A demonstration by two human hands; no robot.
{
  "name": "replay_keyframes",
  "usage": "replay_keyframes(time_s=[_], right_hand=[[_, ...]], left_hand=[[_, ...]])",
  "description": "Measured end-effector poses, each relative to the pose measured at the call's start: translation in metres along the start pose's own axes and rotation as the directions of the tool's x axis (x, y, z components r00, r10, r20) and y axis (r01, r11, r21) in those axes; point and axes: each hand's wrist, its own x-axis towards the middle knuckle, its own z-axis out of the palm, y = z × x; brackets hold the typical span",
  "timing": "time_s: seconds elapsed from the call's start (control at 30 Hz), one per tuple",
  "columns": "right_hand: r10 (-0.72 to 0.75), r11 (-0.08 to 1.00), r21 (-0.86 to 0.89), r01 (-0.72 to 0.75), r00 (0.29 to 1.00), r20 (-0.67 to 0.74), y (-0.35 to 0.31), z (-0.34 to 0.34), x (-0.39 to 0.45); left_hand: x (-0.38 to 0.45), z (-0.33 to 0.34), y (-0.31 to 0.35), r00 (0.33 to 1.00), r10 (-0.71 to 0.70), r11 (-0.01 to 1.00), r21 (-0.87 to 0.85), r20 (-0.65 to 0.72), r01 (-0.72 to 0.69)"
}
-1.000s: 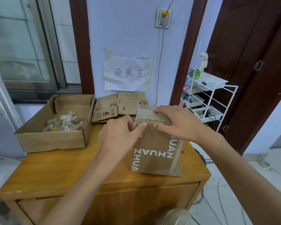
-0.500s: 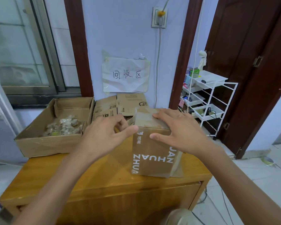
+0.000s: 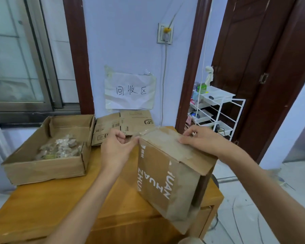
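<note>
Leftward, clear tape (image 3: 147,132) is pinched by the left hand (image 3: 115,150); the brown cardboard box (image 3: 165,175) is pressed by the flat right hand (image 3: 203,140).

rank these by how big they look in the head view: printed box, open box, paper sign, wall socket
printed box and open box: about alike, and the printed one is nearer the camera, so unranked
paper sign
wall socket

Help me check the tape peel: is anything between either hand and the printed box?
Nothing visible does. The left hand pinches the clear tape strip at the top edge of the printed box, and the right hand rests on its top. The flattened cardboard lies behind, clear of both.
</note>
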Motion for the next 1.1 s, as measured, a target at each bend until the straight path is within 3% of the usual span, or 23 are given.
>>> replay_keyframes(time_s=[0.13, 0.2, 0.23, 0.3, 0.37, 0.43, 0.5, 0.6, 0.67, 0.77, 0.9, 1.0, 1.1], right_hand=[[0.055, 0.988, 0.145, -0.051, 0.998, -0.019, -0.007, 0.013, -0.005], [0.065, 0.967, 0.250, -0.057, 0.998, -0.026, -0.012, 0.017, -0.011], [0.053, 0.946, 0.320, -0.045, 0.998, -0.016, -0.015, 0.021, -0.017], [-0.034, 0.875, 0.484, 0.012, 0.999, 0.037, -0.018, 0.031, -0.028], [-0.149, 0.822, 0.565, 0.069, 0.984, 0.098, -0.019, 0.042, -0.038], [-0.206, 0.849, 0.508, 0.144, 0.976, 0.068, -0.015, 0.045, -0.044], [-0.267, 0.896, 0.353, 0.270, 0.962, -0.059, -0.008, 0.036, -0.041], [-0.405, 0.894, 0.151, 0.421, 0.906, -0.125, 0.001, 0.016, -0.029], [-0.494, 0.869, -0.043, 0.493, 0.870, -0.008, 0.005, 0.005, -0.018], [-0.494, 0.832, -0.224, 0.508, 0.861, 0.121, 0.016, -0.008, -0.008], [-0.526, 0.719, -0.448, 0.531, 0.837, 0.148, 0.012, -0.010, -0.008], [-0.520, 0.669, -0.520, 0.532, 0.834, 0.184, 0.000, -0.008, -0.002], [-0.485, 0.741, -0.403, 0.537, 0.843, 0.230, -0.007, -0.011, 0.000]], left_hand=[[0.016, 0.004, 0.028, 0.996, -0.079, 0.962, -0.261, 0.035, 0.085], [0.003, -0.007, 0.039, 0.998, 0.048, 0.963, -0.262, -0.049, -0.060], [-0.006, -0.017, 0.040, 0.987, 0.150, 0.973, -0.171, -0.052, -0.157], [-0.017, -0.030, 0.052, 0.949, 0.274, 0.951, 0.106, 0.154, -0.292], [-0.016, -0.031, 0.064, 0.902, 0.214, 0.804, 0.457, 0.375, -0.381], [-0.010, -0.025, 0.074, 0.887, 0.189, 0.576, 0.684, 0.420, -0.447], [-0.010, -0.017, 0.080, 0.874, 0.214, 0.470, 0.739, 0.436, -0.483], [-0.020, -0.005, 0.076, 0.832, 0.176, 0.522, 0.667, 0.527, -0.532], [-0.021, -0.006, 0.073, 0.782, 0.174, 0.525, 0.615, 0.599, -0.588], [-0.013, -0.019, 0.069, 0.709, 0.170, 0.511, 0.554, 0.684, -0.657], [-0.010, -0.028, 0.058, 0.749, 0.225, 0.609, 0.510, 0.623, -0.607], [-0.015, -0.027, 0.058, 0.763, 0.250, 0.526, 0.578, 0.597, -0.624], [-0.019, -0.015, 0.067, 0.765, 0.231, 0.383, 0.667, 0.601, -0.639]])
